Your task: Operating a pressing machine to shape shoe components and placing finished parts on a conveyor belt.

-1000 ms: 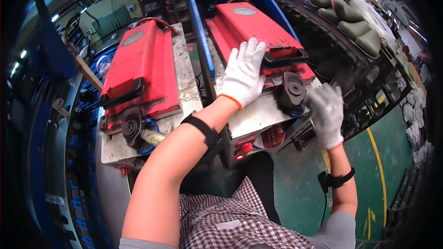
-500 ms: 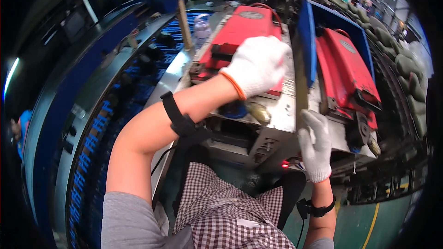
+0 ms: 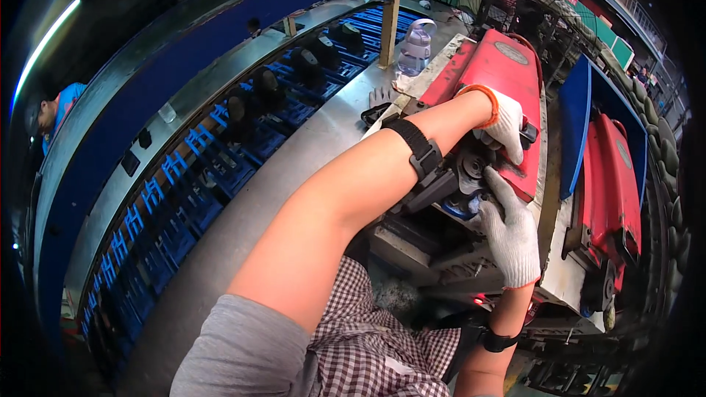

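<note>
My left hand [image 3: 506, 131], in a white knit glove with an orange cuff, is over the near part of a red machine [image 3: 506, 62]. Its fingers curl round a black handle [image 3: 528, 133], whose end shows beside the knuckles. Just below it is a dark round mechanism [image 3: 471, 165] at the machine's front, with a blue ring-shaped part [image 3: 462, 206] under it. My right hand [image 3: 509, 239], also in a white glove, is right by this mechanism. Its forefinger and thumb are apart, with the forefinger reaching toward the mechanism; I see nothing held in it.
A second red machine [image 3: 610, 176] stands to the right, behind a blue panel [image 3: 576, 129]. To the left, a metal ledge [image 3: 294, 143] borders a long line of blue racks [image 3: 195, 151]. A clear bottle [image 3: 415, 48] stands by the machine. Another person [image 3: 62, 110] is at far left.
The view has swung left, so the machines appear further right. My left hand has closed round the black handle, and my right hand has come up to the mechanism, which now shows.
</note>
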Action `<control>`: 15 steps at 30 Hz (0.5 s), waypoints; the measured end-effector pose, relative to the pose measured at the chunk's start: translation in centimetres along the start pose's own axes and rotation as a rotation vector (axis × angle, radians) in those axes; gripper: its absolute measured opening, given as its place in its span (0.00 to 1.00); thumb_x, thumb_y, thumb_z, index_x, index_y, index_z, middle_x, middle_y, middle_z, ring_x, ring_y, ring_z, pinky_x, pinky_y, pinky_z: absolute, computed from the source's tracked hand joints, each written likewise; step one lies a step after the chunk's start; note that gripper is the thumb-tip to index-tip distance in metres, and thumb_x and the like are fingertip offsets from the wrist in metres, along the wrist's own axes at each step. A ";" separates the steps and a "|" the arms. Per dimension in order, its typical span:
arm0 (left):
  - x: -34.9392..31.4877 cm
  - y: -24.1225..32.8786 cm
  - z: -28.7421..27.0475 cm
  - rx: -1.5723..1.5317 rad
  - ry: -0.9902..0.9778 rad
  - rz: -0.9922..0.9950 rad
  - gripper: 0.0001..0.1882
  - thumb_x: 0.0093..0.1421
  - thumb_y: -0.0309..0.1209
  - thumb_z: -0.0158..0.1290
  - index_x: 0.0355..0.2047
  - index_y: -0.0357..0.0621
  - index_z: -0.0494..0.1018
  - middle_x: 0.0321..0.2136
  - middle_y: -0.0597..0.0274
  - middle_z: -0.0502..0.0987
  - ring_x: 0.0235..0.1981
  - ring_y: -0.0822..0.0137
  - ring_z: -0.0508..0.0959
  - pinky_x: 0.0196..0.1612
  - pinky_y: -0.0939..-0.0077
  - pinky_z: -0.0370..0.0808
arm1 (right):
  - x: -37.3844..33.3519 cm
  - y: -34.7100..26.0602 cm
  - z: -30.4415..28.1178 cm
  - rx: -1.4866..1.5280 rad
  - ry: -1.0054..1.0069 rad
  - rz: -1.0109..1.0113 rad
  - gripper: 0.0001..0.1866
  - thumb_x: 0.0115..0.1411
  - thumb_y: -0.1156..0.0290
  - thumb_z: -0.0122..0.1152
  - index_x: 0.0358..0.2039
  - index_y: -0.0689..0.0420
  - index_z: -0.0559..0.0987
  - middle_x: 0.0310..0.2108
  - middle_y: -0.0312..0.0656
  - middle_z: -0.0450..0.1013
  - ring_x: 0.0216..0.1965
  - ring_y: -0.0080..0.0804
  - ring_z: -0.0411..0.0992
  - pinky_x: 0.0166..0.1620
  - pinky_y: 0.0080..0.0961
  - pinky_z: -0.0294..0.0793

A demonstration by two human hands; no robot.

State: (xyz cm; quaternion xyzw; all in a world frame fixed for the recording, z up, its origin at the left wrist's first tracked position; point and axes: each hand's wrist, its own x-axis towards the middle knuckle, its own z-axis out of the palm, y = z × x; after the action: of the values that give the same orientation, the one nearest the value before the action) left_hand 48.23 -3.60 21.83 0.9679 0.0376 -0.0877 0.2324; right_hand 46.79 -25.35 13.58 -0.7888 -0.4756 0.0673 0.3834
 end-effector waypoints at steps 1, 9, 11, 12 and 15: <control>0.2 -0.2 0.0 -0.073 -0.037 0.008 0.25 0.51 0.51 0.67 0.33 0.40 0.82 0.24 0.62 0.81 0.23 0.67 0.78 0.29 0.70 0.76 | 0.0 -0.1 0.0 0.031 -0.001 0.033 0.28 0.62 0.72 0.60 0.65 0.52 0.75 0.48 0.56 0.81 0.44 0.46 0.82 0.50 0.35 0.79; 0.6 -0.7 0.4 -0.072 -0.003 0.018 0.23 0.50 0.51 0.68 0.30 0.41 0.81 0.21 0.63 0.79 0.21 0.68 0.77 0.27 0.71 0.74 | -0.1 0.6 0.4 0.055 0.034 0.002 0.27 0.62 0.74 0.59 0.64 0.55 0.75 0.45 0.55 0.82 0.43 0.42 0.83 0.49 0.33 0.79; 0.5 -0.5 0.5 -0.091 0.013 0.034 0.24 0.50 0.51 0.68 0.29 0.40 0.82 0.21 0.62 0.79 0.21 0.68 0.76 0.27 0.70 0.74 | -0.2 0.6 0.4 0.076 0.058 -0.008 0.27 0.62 0.74 0.59 0.64 0.55 0.75 0.44 0.55 0.82 0.43 0.42 0.83 0.49 0.33 0.79; 0.5 -0.6 0.5 -0.091 0.013 0.029 0.24 0.50 0.51 0.68 0.29 0.40 0.82 0.21 0.62 0.79 0.21 0.68 0.76 0.27 0.70 0.74 | -0.2 0.5 0.4 0.082 0.041 0.017 0.27 0.62 0.74 0.59 0.64 0.55 0.75 0.44 0.55 0.82 0.43 0.42 0.83 0.49 0.33 0.79; 0.5 -0.9 0.6 -0.101 0.006 0.014 0.25 0.49 0.52 0.68 0.29 0.39 0.81 0.21 0.62 0.79 0.21 0.67 0.76 0.27 0.70 0.74 | -0.1 0.6 0.6 0.101 0.028 0.045 0.27 0.62 0.74 0.59 0.64 0.56 0.75 0.44 0.55 0.82 0.42 0.42 0.83 0.49 0.33 0.79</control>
State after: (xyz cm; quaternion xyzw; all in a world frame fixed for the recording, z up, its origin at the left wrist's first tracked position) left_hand 48.51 -3.08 20.83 0.9554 0.0362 -0.0811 0.2816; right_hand 46.87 -25.30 12.77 -0.7798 -0.4483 0.0889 0.4278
